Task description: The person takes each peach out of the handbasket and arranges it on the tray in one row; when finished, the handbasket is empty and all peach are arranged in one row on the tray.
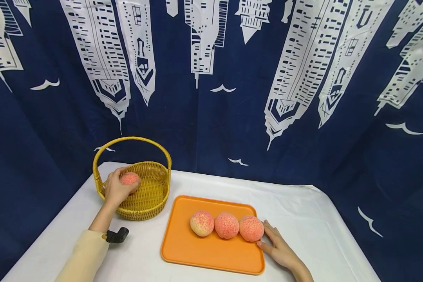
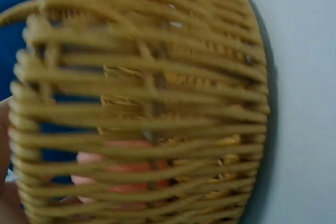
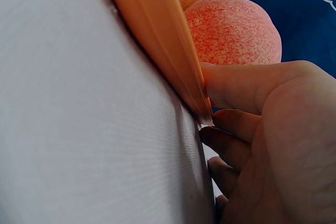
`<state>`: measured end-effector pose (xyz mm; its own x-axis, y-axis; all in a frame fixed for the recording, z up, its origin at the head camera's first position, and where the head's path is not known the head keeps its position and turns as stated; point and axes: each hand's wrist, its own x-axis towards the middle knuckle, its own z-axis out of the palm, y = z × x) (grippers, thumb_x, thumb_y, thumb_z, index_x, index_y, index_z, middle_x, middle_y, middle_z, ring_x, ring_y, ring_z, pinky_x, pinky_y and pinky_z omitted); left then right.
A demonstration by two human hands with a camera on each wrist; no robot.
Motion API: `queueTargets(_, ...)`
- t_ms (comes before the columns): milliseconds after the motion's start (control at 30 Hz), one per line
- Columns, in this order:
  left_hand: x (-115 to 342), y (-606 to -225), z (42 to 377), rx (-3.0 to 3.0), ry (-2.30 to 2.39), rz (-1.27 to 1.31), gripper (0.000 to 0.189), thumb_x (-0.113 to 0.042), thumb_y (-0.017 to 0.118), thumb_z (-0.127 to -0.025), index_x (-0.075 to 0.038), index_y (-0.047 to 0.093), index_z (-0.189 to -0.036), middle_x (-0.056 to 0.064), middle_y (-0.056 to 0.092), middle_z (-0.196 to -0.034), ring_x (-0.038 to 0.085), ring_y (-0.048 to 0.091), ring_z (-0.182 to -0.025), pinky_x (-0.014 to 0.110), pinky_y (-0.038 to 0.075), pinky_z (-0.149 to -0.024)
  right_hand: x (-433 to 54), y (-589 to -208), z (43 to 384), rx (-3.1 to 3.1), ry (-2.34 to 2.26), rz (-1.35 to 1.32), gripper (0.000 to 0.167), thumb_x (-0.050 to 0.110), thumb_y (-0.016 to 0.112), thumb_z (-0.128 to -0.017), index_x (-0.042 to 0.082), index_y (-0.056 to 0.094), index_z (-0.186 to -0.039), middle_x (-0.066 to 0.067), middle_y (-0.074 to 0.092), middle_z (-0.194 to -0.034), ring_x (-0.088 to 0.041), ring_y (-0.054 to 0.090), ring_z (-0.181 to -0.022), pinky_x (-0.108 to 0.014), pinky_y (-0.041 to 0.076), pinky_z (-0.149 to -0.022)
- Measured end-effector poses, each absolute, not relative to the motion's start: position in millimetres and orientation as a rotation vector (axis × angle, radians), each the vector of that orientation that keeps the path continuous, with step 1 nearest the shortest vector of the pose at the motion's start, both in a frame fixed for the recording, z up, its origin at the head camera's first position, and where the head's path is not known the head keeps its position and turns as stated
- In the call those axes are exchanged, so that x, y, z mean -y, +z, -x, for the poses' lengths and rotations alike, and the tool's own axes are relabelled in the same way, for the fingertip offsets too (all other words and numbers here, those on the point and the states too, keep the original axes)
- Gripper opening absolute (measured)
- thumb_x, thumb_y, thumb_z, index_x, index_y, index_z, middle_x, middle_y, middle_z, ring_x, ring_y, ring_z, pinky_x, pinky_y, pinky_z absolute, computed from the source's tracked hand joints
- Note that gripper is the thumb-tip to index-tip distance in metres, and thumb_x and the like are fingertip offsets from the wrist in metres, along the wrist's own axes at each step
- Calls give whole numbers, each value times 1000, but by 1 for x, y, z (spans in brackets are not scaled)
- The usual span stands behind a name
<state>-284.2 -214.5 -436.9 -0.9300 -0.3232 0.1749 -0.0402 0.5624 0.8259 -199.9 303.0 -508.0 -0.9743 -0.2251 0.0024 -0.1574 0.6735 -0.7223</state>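
In the head view my left hand reaches over the left rim of a yellow wicker basket and grips a pinkish peach inside it. Through the weave in the left wrist view, the peach shows partly, blurred. An orange tray bears three peaches in a row: a left one, a middle one and a right one. My right hand rests at the tray's right edge beside the right peach. Its thumb touches the rim, fingers loosely bent.
A white cloth covers the table. Behind it hangs a dark blue curtain printed with white buildings and birds. The basket's tall handle arches above the left hand. A black wrist device sits at the left sleeve.
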Motion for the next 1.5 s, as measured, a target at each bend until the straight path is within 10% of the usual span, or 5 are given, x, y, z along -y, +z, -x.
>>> queueTargets(933, 220, -450, 306, 2616, -1335, -333, 76, -15, 73, -81, 3, 36, -146, 32, 40, -144, 50, 39, -130, 64, 34, -105, -301, -510, 201, -2790, -1178, 273, 70, 31, 67, -90, 3, 40, -148, -26, 23, -158, -45, 13, -148, -63, 1, -117)
queueTargets(1500, 180, -417, 256, 2483, -1321, -78, 72, -15, 80, -77, -1, 47, -139, 27, 54, -135, 45, 53, -119, 58, 46, -95, -302, -508, 201, -2778, -1172, 281, 70, 33, 67, -90, 4, 40, -148, -24, 24, -158, -43, 11, -149, -61, 0, -117)
